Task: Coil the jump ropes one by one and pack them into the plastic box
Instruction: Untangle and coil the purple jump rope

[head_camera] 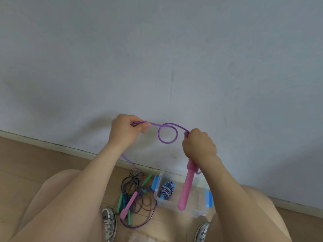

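Hands apart, w/ your left hand (128,130) pinching the purple rope (159,135) & right hand (199,144) gripping it, pink handle (186,187) hanging over the plastic box (174,206), keep that 1 loop flat & lay the next same-size against it

Both forearms bare, rising from lower frame, converging toward centre. Left hand (128,130) raised, back of hand toward camera, fingers curled, thumb and fingertips pinching purple rope (168,133). Right hand (199,145) slightly lower, fist closed round same rope, knuckles up; pink handle (186,187) hangs below heel of hand. Hands apart, not touching, rope loop between them. Wrists roughly straight. Bare thighs spread at both lower corners.
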Motion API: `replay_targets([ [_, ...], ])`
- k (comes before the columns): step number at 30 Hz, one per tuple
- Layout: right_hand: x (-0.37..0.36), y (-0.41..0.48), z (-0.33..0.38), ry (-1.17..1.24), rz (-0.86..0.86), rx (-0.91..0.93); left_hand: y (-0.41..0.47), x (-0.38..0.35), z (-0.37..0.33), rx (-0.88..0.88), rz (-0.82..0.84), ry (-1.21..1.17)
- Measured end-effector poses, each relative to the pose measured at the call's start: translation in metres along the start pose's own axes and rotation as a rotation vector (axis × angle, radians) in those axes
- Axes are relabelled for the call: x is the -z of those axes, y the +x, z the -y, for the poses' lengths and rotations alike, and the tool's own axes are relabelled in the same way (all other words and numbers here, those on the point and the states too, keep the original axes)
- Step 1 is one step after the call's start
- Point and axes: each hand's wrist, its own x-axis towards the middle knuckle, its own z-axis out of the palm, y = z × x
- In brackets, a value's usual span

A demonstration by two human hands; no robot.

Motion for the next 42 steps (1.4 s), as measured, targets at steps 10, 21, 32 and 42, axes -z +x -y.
replay_targets([
  [10,-0.005,-0.005,-0.011,-0.244,0.405,-0.022,0.021,0.003,0.022,0.521,-0.311,-0.533],
  [21,-0.021,-0.025,0.023,0.070,0.681,0.413,0.005,-0.012,-0.010,0.444,0.223,-0.741],
  [32,-0.044,-0.033,0.043,0.539,0.713,0.516,-0.001,-0.006,-0.030,0.278,0.282,-1.045],
  [42,0.002,-0.026,0.050,1.315,0.114,0.276,-0.011,-0.004,-0.017,0.136,0.695,-0.584],
])
